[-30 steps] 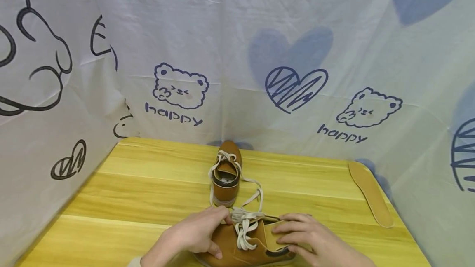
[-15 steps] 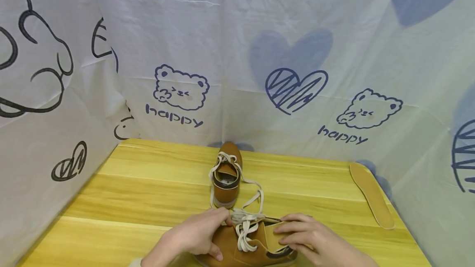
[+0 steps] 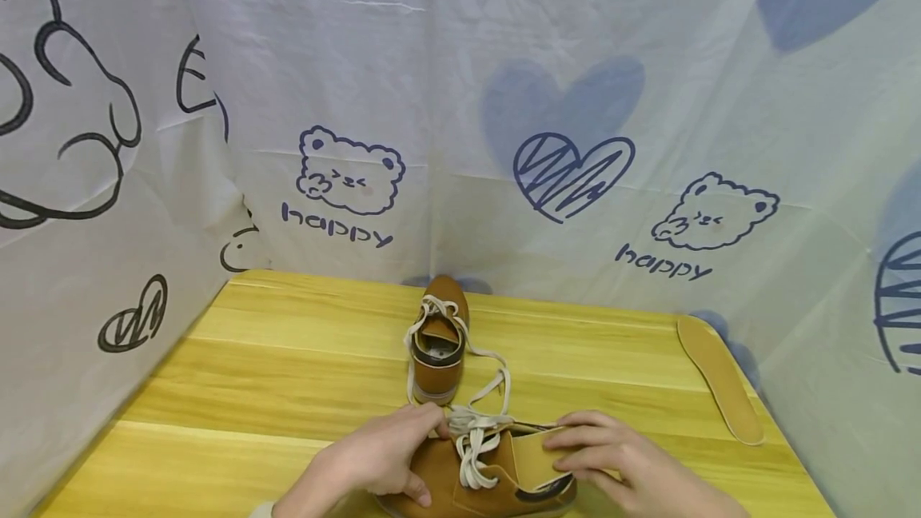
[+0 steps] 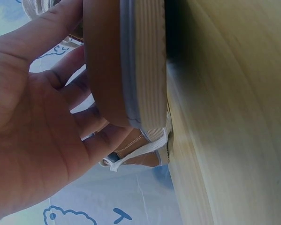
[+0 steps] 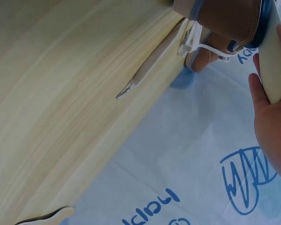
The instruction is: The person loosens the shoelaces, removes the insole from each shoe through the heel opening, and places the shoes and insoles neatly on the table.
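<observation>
A brown leather shoe (image 3: 435, 470) with bunched white laces (image 3: 476, 454) lies sideways at the front of the table, toe to the left. My left hand (image 3: 381, 450) grips its toe, thumb on the near side and fingers on the far side; the left wrist view shows the sole edge (image 4: 149, 70) close against the wood. At the heel, my right hand (image 3: 612, 458) holds a tan insole (image 3: 534, 460) between thumb and fingers. The insole's front part is hidden inside the shoe. In the right wrist view, its pale rounded end (image 5: 274, 70) sticks out past the dark heel collar.
A second brown shoe (image 3: 436, 378) stands behind, toe toward the cloth backdrop (image 3: 460, 222), its long lace (image 3: 496, 378) trailing to the right. Another tan insole (image 3: 723, 382) lies along the table's right edge. Patterned cloth also hangs at both sides.
My right hand has shifted slightly right, and more of the insole shows between its fingers and the shoe's tongue. The left hand and the shoe stay nearly where they were.
</observation>
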`<state>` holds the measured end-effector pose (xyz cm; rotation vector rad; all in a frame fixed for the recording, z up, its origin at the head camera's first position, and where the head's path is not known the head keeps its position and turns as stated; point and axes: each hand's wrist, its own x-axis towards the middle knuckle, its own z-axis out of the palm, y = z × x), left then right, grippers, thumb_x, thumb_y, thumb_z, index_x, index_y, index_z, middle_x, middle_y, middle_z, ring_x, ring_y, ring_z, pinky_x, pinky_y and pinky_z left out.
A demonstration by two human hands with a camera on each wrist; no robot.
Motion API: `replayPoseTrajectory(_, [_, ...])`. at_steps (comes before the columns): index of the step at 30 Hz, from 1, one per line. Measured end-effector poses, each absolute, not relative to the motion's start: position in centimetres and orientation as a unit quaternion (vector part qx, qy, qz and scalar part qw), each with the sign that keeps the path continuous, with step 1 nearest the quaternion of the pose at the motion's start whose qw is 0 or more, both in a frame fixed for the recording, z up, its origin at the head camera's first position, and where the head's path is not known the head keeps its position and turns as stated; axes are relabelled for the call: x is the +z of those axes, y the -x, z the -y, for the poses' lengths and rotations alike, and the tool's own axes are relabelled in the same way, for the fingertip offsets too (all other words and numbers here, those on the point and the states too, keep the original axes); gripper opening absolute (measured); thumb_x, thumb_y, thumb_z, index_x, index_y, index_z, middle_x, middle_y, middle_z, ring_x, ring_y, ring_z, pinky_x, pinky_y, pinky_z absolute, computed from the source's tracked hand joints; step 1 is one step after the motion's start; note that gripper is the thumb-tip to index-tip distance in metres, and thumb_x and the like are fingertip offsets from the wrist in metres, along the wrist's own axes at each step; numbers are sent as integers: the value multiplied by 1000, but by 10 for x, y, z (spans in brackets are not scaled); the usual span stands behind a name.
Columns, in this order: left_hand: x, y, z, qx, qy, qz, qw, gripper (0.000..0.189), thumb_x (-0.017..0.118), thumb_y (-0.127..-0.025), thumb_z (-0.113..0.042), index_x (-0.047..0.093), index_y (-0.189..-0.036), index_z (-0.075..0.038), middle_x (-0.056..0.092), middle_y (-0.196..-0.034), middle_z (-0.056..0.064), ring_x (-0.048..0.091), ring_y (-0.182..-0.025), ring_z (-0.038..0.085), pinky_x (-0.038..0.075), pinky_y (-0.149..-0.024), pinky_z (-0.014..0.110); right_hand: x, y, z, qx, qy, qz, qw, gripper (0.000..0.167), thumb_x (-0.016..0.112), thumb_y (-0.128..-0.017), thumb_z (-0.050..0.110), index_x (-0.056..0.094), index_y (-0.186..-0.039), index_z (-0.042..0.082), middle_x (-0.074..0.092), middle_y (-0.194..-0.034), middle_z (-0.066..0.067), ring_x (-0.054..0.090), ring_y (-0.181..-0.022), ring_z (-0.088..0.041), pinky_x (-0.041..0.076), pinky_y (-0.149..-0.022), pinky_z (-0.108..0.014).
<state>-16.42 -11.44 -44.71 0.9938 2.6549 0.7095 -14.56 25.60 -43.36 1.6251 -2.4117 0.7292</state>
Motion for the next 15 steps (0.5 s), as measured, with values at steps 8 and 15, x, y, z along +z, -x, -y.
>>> replayPoseTrajectory(8, [-448, 165, 114, 244, -337, -903, 109, 63, 98, -68, -34, 58, -115, -25, 60, -118, -15, 58, -114, 8, 53, -95, 33, -429, 143, -262, 256, -528, 808, 55, 43, 71, -94, -4, 72, -131, 15, 64, -142, 1, 55, -130, -24, 42, -111, -18])
replayPoseTrajectory(15, [-447, 164, 115, 245, -337, -902, 112, 63, 98, -68, -34, 58, -115, -25, 60, -118, -15, 58, -115, 9, 53, -95, 33, -426, 141, -267, 263, -514, 815, 44, 44, 70, -94, -5, 71, -132, 17, 65, -141, 1, 55, -130, -23, 45, -108, -20])
